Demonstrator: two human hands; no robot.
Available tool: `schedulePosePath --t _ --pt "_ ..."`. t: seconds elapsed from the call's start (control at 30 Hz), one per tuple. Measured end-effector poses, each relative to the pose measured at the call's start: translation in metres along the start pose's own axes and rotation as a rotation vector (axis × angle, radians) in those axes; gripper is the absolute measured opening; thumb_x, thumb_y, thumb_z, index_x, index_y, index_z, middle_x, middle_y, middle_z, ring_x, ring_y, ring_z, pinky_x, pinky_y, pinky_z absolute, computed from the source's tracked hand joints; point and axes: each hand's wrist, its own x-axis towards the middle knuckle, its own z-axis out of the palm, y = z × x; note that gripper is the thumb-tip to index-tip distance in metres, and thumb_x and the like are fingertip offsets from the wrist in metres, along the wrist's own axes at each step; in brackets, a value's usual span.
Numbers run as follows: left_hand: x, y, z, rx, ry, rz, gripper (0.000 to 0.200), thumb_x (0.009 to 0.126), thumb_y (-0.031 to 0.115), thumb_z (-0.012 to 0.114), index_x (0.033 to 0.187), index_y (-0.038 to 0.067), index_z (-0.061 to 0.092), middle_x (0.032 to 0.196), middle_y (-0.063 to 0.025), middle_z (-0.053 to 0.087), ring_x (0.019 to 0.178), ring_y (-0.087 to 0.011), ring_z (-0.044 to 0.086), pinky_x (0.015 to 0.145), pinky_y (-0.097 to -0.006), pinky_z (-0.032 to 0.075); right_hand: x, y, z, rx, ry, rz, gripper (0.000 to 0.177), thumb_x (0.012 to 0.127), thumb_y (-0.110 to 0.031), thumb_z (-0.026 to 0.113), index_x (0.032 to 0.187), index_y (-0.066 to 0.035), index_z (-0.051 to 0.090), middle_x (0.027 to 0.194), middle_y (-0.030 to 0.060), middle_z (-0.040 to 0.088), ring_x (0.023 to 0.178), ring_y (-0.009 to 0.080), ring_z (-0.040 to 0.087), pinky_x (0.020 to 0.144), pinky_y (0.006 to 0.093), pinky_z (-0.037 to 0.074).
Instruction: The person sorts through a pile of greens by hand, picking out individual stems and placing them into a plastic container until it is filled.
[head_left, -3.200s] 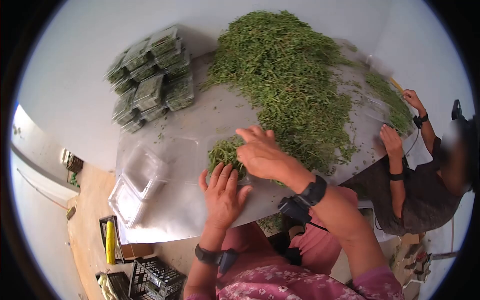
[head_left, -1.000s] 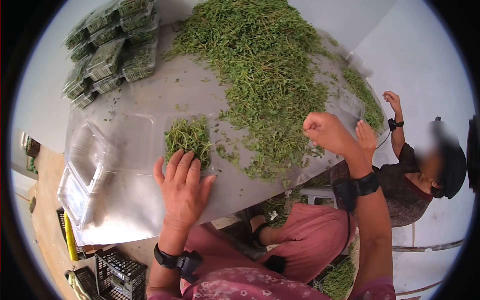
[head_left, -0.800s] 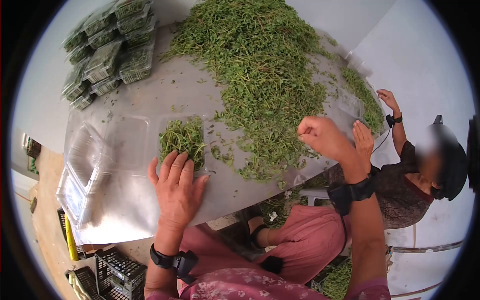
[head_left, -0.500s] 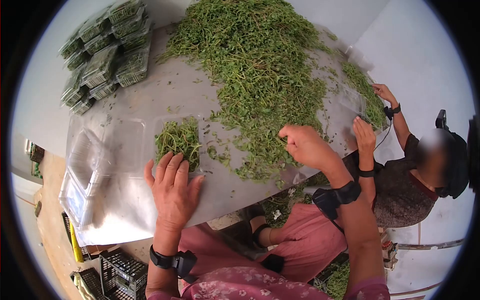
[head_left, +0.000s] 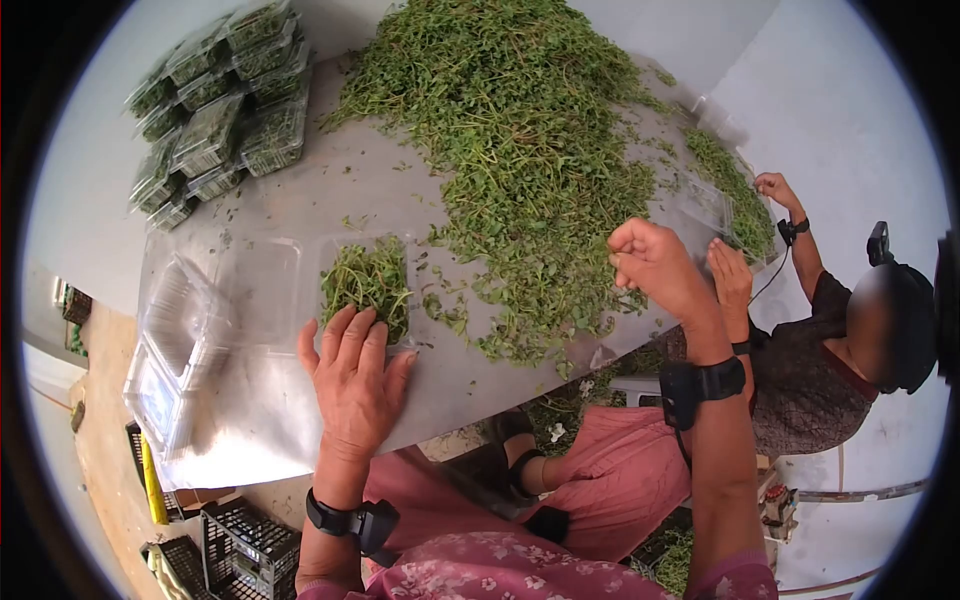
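Note:
My left hand (head_left: 355, 385) lies with spread fingers on the near edge of the greens (head_left: 367, 275) in an open clear plastic box, whose empty lid (head_left: 265, 285) lies flat to the left. Over the right side of the large pile of leafy greens (head_left: 530, 130), my right hand (head_left: 655, 265) is raised with its fingers curled together. Whatever may be between those fingertips is too small to make out.
Filled clear boxes (head_left: 210, 130) are stacked at the back left. Empty boxes (head_left: 180, 330) stand at the left table edge. A co-worker (head_left: 820, 350) sits at the right, hands near more greens (head_left: 735, 190). Black crates (head_left: 250, 550) are on the floor.
My right hand has moved right and slightly up, away from the middle of the pile. My left hand stays at the box, and the whole view has shifted a little.

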Motion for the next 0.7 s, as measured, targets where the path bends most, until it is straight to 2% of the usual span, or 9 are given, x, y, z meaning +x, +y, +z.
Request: schedulePosePath --t 0.1,0.27,0.5,0.6,0.7 --pt "0.000 0.000 -0.002 -0.020 -0.002 0.002 0.036 0.078 0.022 0.071 0.107 0.003 0.062 0.118 -0.0093 0.060 0.117 -0.0304 0.051 0.108 -0.0513 0.025 -0.001 -0.012 0.009 0.027 0.004 0.074 0.018 0.088 -0.005 0.062 0.105 0.002 0.059 0.081 0.0027 0.062 0.065 0.0094 0.062 0.056 0.0234 0.048" --pt "-0.002 -0.001 -0.008 -0.037 0.024 0.010 0.041 0.081 0.031 0.069 0.109 0.002 0.061 0.121 -0.0124 0.058 0.116 -0.0302 0.052 0.108 -0.0509 0.025 0.009 -0.037 0.035 0.180 -0.070 0.074 0.026 0.088 -0.006 0.062 0.110 0.005 0.057 0.088 0.0066 0.064 0.065 0.0095 0.062 0.055 0.0221 0.049" --pt "-0.008 -0.006 -0.006 -0.037 0.150 -0.042 0.039 0.086 0.026 0.064 0.116 0.002 0.058 0.126 -0.0157 0.054 0.118 -0.0323 0.049 0.107 -0.0505 0.026 0.020 -0.088 0.109 0.464 -0.211 0.000 0.034 0.091 -0.009 0.060 0.119 0.008 0.052 0.090 0.0102 0.065 0.068 0.0117 0.063 0.057 0.0215 0.050" --pt "-0.009 -0.006 -0.007 -0.041 0.157 -0.067 0.042 0.087 0.026 0.064 0.120 0.002 0.056 0.127 -0.0158 0.052 0.120 -0.0326 0.047 0.107 -0.0507 0.025 0.023 -0.089 0.140 0.415 -0.348 0.012 0.029 0.093 -0.010 0.059 0.117 0.005 0.054 0.103 0.0118 0.063 0.074 0.0125 0.065 0.060 0.0228 0.051" --pt "-0.008 -0.006 -0.007 -0.047 0.142 -0.064 0.045 0.087 0.028 0.064 0.122 0.002 0.055 0.128 -0.0156 0.052 0.122 -0.0330 0.046 0.108 -0.0509 0.023 0.018 -0.089 0.149 0.289 -0.343 -0.048 0.031 0.093 -0.012 0.060 0.118 0.004 0.054 0.101 0.0123 0.065 0.075 0.0134 0.065 0.061 0.0250 0.052"
